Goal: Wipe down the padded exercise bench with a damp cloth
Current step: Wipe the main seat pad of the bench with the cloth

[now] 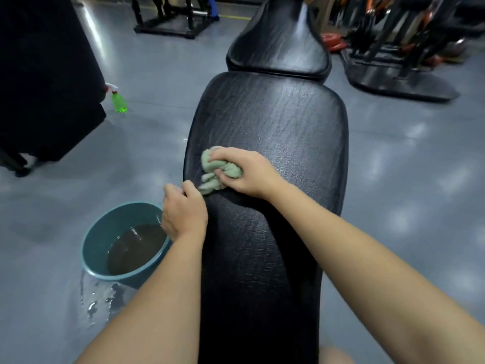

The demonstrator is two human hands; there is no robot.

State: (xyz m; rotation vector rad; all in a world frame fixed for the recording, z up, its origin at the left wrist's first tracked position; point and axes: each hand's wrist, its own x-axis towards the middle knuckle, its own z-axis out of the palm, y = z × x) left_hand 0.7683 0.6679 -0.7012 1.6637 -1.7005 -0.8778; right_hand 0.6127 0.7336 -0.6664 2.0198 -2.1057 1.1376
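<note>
A long black padded bench (267, 122) runs away from me down the middle, with a second black pad (278, 40) beyond it. My right hand (244, 172) grips a bunched pale green cloth (214, 169) and presses it on the left part of the bench pad. My left hand (183, 214) curls over the bench's left edge just below the cloth, its thumb on top of the pad and its fingertips hidden over the side.
A teal basin (105, 232) of murky water stands on the grey floor left of the bench, with spilled water (99, 298) in front of it. A green spray bottle (118, 99) stands farther left by a dark block (44, 82). Black equipment frames (399, 74) stand at the back right.
</note>
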